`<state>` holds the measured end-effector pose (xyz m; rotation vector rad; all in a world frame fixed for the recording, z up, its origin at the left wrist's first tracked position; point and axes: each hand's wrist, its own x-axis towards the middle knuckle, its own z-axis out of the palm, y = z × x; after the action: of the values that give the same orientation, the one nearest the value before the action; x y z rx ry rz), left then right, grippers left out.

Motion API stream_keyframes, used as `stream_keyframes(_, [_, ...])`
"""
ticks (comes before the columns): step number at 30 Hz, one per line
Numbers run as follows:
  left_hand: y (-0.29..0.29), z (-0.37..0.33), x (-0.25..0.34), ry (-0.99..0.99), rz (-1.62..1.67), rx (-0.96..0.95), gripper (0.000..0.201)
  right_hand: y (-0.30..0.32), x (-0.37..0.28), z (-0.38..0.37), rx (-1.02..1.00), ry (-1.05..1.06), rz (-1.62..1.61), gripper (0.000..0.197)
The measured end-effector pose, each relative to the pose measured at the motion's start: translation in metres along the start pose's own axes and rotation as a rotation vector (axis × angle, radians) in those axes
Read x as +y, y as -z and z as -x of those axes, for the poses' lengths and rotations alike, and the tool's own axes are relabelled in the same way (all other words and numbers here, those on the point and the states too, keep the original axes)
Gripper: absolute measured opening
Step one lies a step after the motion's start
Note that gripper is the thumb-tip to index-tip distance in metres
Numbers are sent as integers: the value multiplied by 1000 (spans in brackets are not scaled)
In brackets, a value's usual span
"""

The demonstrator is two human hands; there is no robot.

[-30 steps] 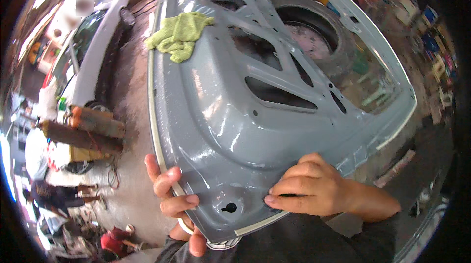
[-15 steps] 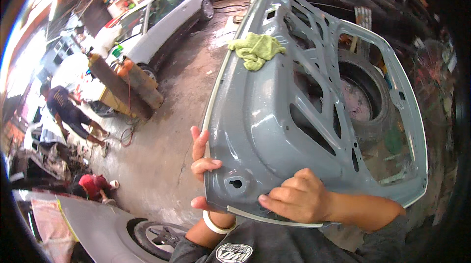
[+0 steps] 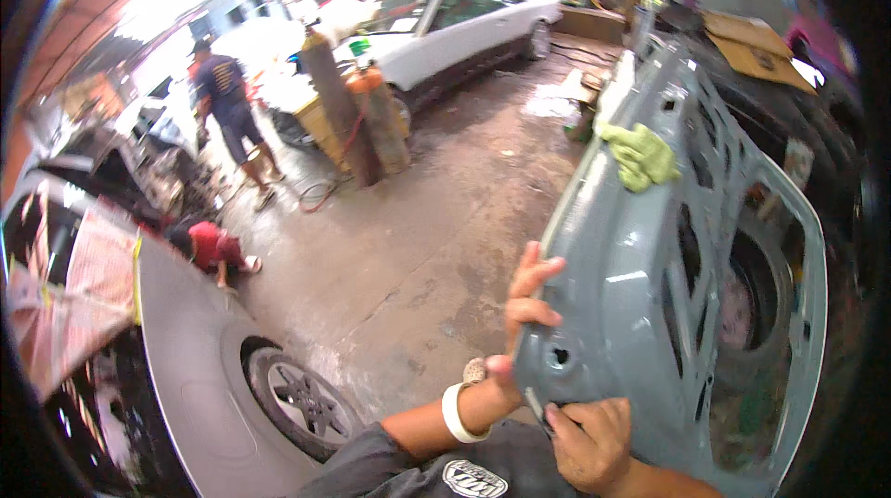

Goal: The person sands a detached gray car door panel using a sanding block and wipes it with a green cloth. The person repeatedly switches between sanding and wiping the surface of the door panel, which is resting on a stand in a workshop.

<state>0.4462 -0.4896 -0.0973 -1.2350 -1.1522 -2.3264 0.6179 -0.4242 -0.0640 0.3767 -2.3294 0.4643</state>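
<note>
A grey car body panel [image 3: 608, 266], with cut-outs and a large opening, stands tilted in front of me at the right. My left hand [image 3: 529, 308] is closed round its left edge near the lower corner, fingers on the face, the palm hidden behind. My right hand [image 3: 591, 438] is closed at the lower edge, thumb and finger pressed together beside a short pale strip [image 3: 534, 402]. What it pinches, if anything, cannot be made out. A crumpled yellow-green cloth [image 3: 640, 156] lies over the panel's upper left edge.
A tyre [image 3: 756, 289] shows through the panel's opening. To the left is a grey car fender [image 3: 190, 359] with its wheel [image 3: 302, 400]. Farther off are gas cylinders [image 3: 339, 108], a white car [image 3: 464, 25], a standing person [image 3: 225, 99] and a crouching person in red [image 3: 213, 245].
My view has swung left, so the panel sits farther right. My right hand is now at the lower edge, closer to my left hand, which keeps its hold on the corner.
</note>
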Motion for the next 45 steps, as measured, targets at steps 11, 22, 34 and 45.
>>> stream_keyframes(11, [-4,2,-1,-6,100,-9,67,-9,5,-39,81,79,60,30])
stream_keyframes(22, [-1,4,0,-12,75,8,69,-14,-3,-72,88,-25,-51,27])
stream_keyframes(34, [-1,4,2,3,72,-22,74,-6,0,-50,83,63,-43,26])
stream_keyframes(45, [-1,4,2,-5,87,-25,75,-5,10,14,0,120,149,24])
